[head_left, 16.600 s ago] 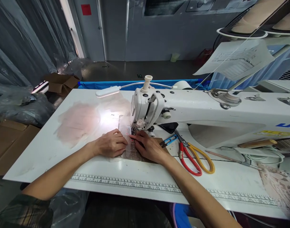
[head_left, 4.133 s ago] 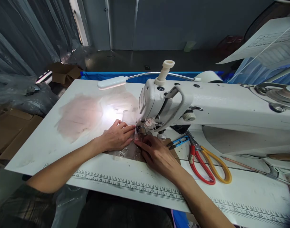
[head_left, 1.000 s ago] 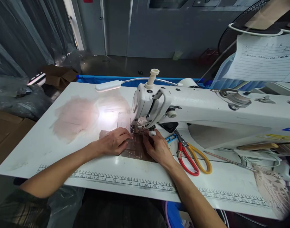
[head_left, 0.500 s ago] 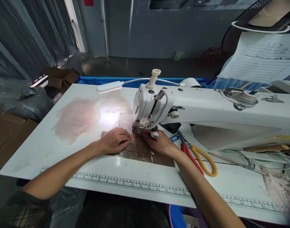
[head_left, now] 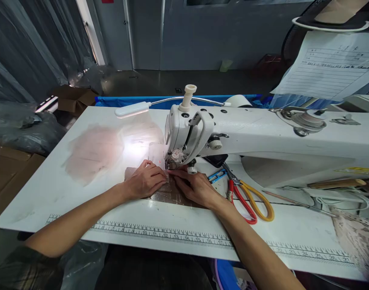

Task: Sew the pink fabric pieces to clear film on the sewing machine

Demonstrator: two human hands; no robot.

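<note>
The head of a white sewing machine (head_left: pixel 187 133) stands over the table, its presser foot right in front of my fingertips. My left hand (head_left: pixel 146 180) lies left of the foot, fingers bent together and pressed on the edge of a sheer pale pink fabric (head_left: pixel 156 152). From the right, my right hand (head_left: pixel 198 187) reaches under the machine head with its fingers pinched at the same fabric by the foot. Beneath both hands is a brown, shiny, tape-covered sheet (head_left: pixel 163 197). The fabric between the fingertips is partly hidden.
Pale pink tulle pieces (head_left: pixel 94 153) lie on the table's left. Right of my right hand are yellow-handled scissors (head_left: pixel 266 207), a red-handled tool (head_left: pixel 246 205) and a blue clip-like tool (head_left: pixel 217 176). A printed ruler (head_left: pixel 160 235) runs along the front edge. A lamp (head_left: pixel 132 109) lights the work.
My right hand has moved left, its fingertips now closer to the left hand at the presser foot. The left hand stays on the fabric. The whole view has shifted slightly.
</note>
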